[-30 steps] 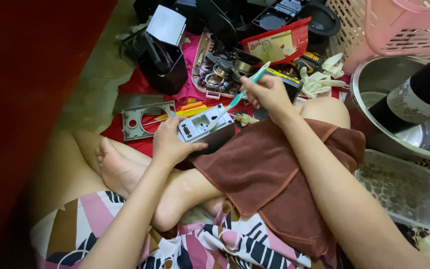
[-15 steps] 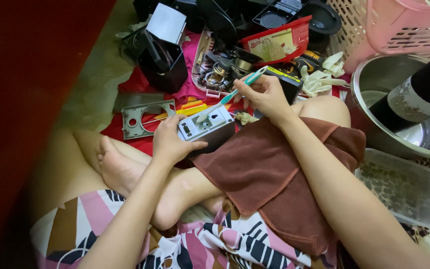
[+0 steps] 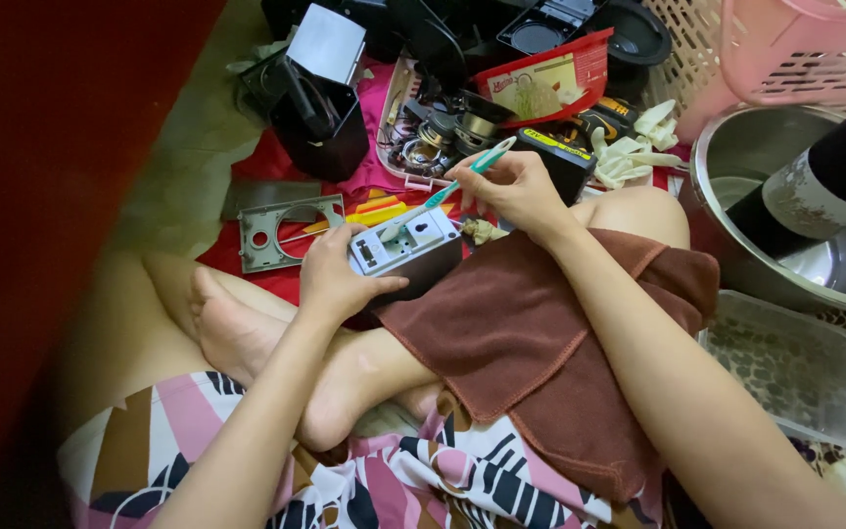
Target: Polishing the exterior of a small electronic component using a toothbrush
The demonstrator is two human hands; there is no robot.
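A brown towel (image 3: 540, 362) is draped over the crossed legs, and at its upper left edge a small grey electronic box (image 3: 405, 252) is propped against the shin. The box is gripped by the left hand (image 3: 330, 279), whose fingers are curled round its near side with the thumb pressed along the lower edge. A teal-and-white toothbrush (image 3: 447, 191) is pinched between thumb and fingertips of the right hand (image 3: 516, 191), its bristled end laid on the box's top face.

The brushing is probably done best with short, light strokes, the box being kept firmly braced so that it cannot slide off the towel (the openings on its face look easy to snag).

At the right edge of the floor space an empty clear plastic tub (image 3: 795, 367) is seen; beyond it a steel pot (image 3: 736, 167) holds a dark bottle (image 3: 824, 191) lying tilted. Farther off, a small tray (image 3: 433, 137) is filled with round metal parts, and a pink basket (image 3: 805, 49) stands at the far right corner, its contents hidden.
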